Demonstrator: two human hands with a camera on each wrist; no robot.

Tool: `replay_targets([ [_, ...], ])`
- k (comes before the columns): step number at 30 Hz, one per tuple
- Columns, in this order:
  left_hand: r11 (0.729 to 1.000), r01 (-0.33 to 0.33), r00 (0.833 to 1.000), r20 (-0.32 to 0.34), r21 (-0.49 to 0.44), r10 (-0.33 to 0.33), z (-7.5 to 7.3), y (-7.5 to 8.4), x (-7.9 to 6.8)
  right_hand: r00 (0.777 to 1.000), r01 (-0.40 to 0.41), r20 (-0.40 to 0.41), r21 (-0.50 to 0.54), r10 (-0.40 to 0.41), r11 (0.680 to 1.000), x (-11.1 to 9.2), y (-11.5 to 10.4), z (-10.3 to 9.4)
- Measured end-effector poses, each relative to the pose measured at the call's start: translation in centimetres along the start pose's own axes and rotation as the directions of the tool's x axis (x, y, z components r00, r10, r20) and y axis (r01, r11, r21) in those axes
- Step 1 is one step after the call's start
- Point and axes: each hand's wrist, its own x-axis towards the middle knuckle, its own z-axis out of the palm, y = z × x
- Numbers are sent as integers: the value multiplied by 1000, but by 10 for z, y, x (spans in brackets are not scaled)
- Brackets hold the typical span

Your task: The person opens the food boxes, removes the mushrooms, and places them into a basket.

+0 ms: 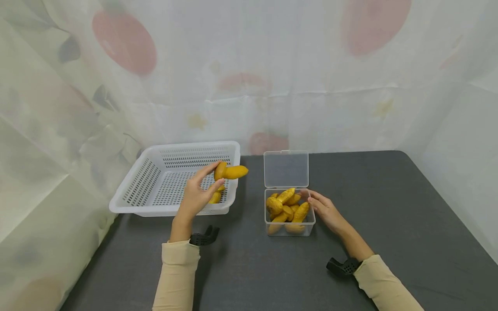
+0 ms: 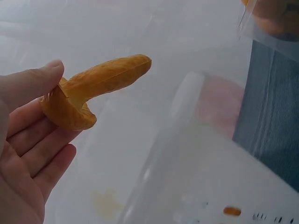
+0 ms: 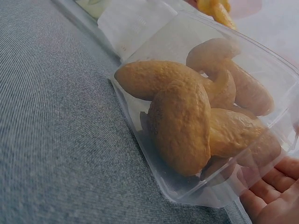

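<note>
My left hand [image 1: 193,195] pinches a yellow mushroom [image 1: 235,172] by its cap between thumb and fingers, above the right side of the white basket. In the left wrist view the mushroom's stem [image 2: 112,77] points away from the palm. My right hand [image 1: 327,214] touches the back right corner of a clear plastic box [image 1: 289,223], its fingers extended along the side. Several yellow mushrooms [image 1: 287,211] fill the box; the right wrist view shows more of them [image 3: 180,126] through its wall. The box's hinged lid [image 1: 285,168] stands open at the back.
The white slotted basket [image 1: 123,203] stands at the back left of the dark tabletop [image 1: 249,268]. In its right end lies at least one yellow mushroom [image 1: 215,197], partly hidden by my left hand. Patterned curtains [image 1: 249,56] hang behind and at the left.
</note>
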Motion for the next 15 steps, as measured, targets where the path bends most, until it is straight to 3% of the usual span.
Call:
replay_targets([
  [10,998,63,994,-94,29,-60,-15,-20,-5,1000,10,0,10,-10,1000,0,1,0],
  [15,988,137,985,-116,76,-127,-24,-27,-8,1000,16,4,17,-16,1000,0,1,0],
])
